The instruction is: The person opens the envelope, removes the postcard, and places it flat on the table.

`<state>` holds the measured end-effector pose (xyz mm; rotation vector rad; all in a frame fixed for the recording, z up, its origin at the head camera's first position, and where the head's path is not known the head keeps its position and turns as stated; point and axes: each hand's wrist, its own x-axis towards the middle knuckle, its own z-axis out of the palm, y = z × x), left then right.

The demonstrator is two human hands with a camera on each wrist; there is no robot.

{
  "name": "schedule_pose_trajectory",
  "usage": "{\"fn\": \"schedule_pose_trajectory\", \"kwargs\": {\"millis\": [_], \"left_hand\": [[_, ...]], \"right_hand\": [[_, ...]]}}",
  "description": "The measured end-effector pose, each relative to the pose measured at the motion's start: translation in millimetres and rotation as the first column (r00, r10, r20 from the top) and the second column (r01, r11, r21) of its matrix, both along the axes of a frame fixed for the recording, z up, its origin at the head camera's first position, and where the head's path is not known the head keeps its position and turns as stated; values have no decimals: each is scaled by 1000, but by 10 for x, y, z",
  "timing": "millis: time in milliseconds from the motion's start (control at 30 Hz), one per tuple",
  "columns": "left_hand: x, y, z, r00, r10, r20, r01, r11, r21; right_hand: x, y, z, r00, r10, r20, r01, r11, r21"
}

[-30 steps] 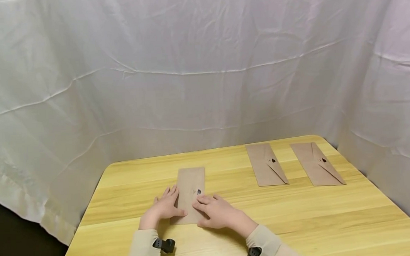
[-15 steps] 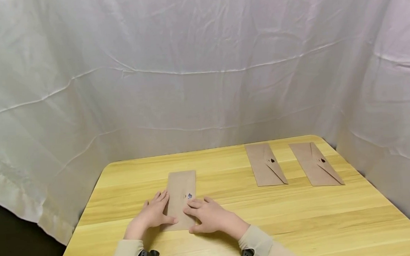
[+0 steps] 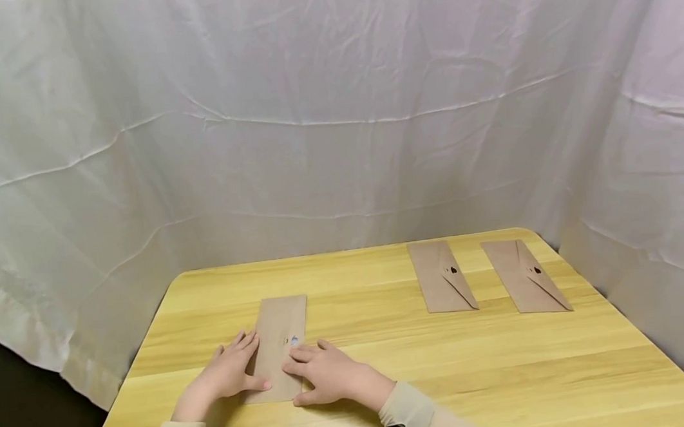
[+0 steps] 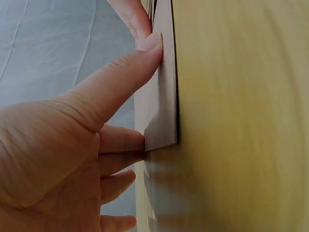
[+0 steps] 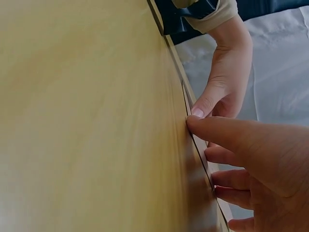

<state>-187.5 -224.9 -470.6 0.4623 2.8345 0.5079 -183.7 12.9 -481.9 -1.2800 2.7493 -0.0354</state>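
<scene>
A brown paper envelope (image 3: 280, 320) with a small bluish mark lies flat on the left part of the table, its long side running away from me. My left hand (image 3: 223, 374) rests at its left edge, thumb laid on the paper near the front corner. From the other side my right hand (image 3: 330, 375) touches it, the fingers on top just below the mark and the thumb by the front right corner. In the left wrist view the left thumb (image 4: 145, 48) presses on the envelope's face (image 4: 161, 111). Neither hand is curled round the paper.
Two more brown envelopes, a nearer one (image 3: 438, 276) and a right-hand one (image 3: 522, 275), lie at the back right with dark marks and folded flaps. A pale curtain (image 3: 338, 143) hangs behind the wooden table (image 3: 501, 373) and along its sides.
Both hands and the envelope between them have slid left and toward me across the table. The two envelopes at the back right have stayed put.
</scene>
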Motion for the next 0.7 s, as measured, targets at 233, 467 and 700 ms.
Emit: {"fn": "schedule_pose_trajectory", "kwargs": {"millis": [233, 467, 700], "left_hand": [[128, -148, -14, 999, 20, -38, -20, 1000, -9], [238, -299, -48, 997, 46, -56, -47, 999, -11], [289, -509, -50, 998, 64, -24, -64, 998, 1]], "right_hand": [[84, -144, 42, 999, 45, -26, -44, 999, 15], [124, -306, 59, 997, 68, -38, -67, 997, 33], [123, -509, 53, 995, 91, -35, -89, 995, 41]]}}
